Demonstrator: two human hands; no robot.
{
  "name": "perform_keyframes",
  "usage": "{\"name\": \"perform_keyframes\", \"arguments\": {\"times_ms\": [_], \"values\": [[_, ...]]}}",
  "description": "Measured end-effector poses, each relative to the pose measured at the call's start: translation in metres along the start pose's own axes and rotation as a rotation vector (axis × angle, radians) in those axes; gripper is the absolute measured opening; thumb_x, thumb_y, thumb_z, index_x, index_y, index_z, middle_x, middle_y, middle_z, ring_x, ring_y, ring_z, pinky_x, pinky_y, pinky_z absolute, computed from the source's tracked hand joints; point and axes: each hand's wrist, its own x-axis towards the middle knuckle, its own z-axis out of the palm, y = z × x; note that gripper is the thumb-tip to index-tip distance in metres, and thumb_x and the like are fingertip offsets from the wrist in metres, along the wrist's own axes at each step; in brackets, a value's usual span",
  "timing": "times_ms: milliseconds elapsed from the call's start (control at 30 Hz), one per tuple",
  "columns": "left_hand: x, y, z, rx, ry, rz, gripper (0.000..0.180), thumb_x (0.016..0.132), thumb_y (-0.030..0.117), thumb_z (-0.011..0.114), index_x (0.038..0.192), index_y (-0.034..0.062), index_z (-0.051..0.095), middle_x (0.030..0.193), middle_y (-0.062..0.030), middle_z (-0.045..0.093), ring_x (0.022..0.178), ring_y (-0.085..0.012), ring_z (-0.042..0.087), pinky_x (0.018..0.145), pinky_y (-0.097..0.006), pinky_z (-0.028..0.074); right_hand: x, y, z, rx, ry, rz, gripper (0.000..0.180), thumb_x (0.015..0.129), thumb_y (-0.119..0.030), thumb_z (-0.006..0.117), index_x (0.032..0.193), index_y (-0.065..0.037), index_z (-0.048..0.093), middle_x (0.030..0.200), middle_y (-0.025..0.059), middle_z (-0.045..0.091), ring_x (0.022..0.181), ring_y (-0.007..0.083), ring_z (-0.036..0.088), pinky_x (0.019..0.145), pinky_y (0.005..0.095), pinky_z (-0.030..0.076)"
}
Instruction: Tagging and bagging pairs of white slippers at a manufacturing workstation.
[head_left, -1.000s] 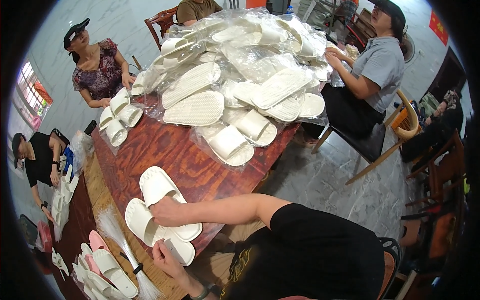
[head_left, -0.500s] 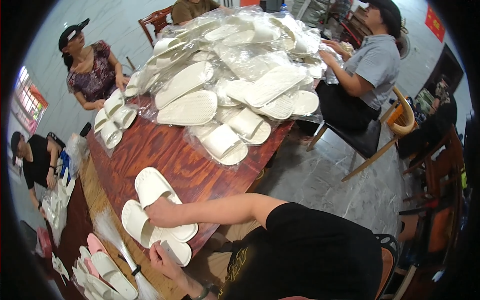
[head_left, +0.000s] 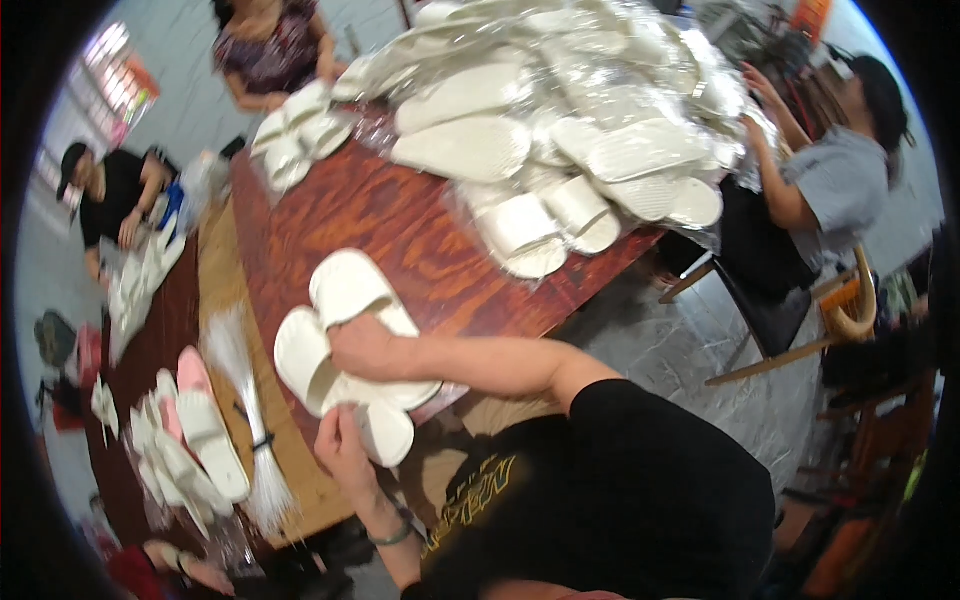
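Shifted up and rightward with the whole view, the white slide sandals (head_left: 345,280) lie paired on the red-brown worktop (head_left: 300,210), toes up-left, long axes nearly parallel. The right hand (head_left: 368,348), probably steadying them, hides its fingertips at the straps; the left hand (head_left: 343,450) bends its fingers beside the near heel. Whether either pinches, I cannot tell.

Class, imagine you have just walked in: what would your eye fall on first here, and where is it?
The heap of clear-wrapped white slippers at the far end of the table catches the eye first. At the near edge, the person's right hand lies over a white pair, the left hand by one heel. At lower left, a pink slipper stands out among white ones.
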Motion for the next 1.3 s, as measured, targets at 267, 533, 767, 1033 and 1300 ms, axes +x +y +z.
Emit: {"name": "perform_keyframes", "arguments": {"times_ms": [267, 533, 767, 1033, 1300], "values": [[-0.018, 0.033, -0.01, -0.475, -0.004, -0.082, 0.019, 0.093, 0.017, 0.053, 0.093, -0.0015, 0.06, 0.064, 0.0043, 0.046, 0.053, -0.0015, 0.034, 0.048, -0.02, 0.027, -0.047, -0.012, -0.087, 0.224, 0.195, -0.114, 0.022, 0.085, -0.017, 0.059, 0.102, -0.004, 0.059, 0.073, 0.0142, 0.063, 0.067, 0.0281, 0.063, 0.056, 0.0375, 0.05], [-0.053, 0.073, -0.003, -0.787, 0.037, 0.054, 0.024, 0.097, 0.027, 0.045, 0.085, 0.0056, 0.046, 0.058, 0.0039, 0.029, 0.046, -0.0049, 0.025, 0.041, -0.021, 0.02, -0.115, -0.084, -0.053, 1.655, -0.602, -0.021, 0.033, 0.092, -0.02, 0.056, 0.118, -0.001, 0.048, 0.09, 0.0011, 0.052, 0.083, 0.0083, 0.05, 0.076, 0.024, 0.045], [-0.073, 0.053, -0.106, -0.765, 0.182, 0.199, 0.019, 0.096, 0.019, 0.046, 0.094, 0.0017, 0.053, 0.057, 0.0054, 0.029, 0.045, -0.0037, 0.022, 0.04, -0.021, 0.017, -0.145, -0.008, -0.13, 1.201, -0.57, 0.187, 0.017, 0.092, -0.008, 0.048, 0.098, 0.0, 0.062, 0.076, 0.0006, 0.058, 0.06, 0.0037, 0.046, 0.052, 0.019, 0.038], [-0.061, 0.024, -0.089, -0.517, 0.389, -0.218, 0.016, 0.094, 0.015, 0.048, 0.097, 0.0013, 0.056, 0.06, 0.0084, 0.027, 0.047, -0.0013, 0.022, 0.041, -0.018, 0.016, -0.148, 0.024, -0.169, 0.584, -0.312, 0.134, 0.015, 0.087, -0.004, 0.055, 0.097, 0.005, 0.062, 0.076, 0.0091, 0.062, 0.067, 0.0135, 0.058, 0.061, 0.025, 0.047], [0.005, 0.028, -0.006, 0.061, 0.005, -0.065, 0.022, 0.092, 0.015, 0.049, 0.089, -0.0023, 0.062, 0.06, -0.0038, 0.058, 0.052, -0.0107, 0.052, 0.05, -0.024, 0.041, -0.036, 0.06, -0.164, 0.429, -0.368, -0.085, 0.021, 0.091, -0.016, 0.054, 0.096, 0.001, 0.064, 0.076, 0.0087, 0.063, 0.069, 0.0152, 0.058, 0.063, 0.0298, 0.047]]}}
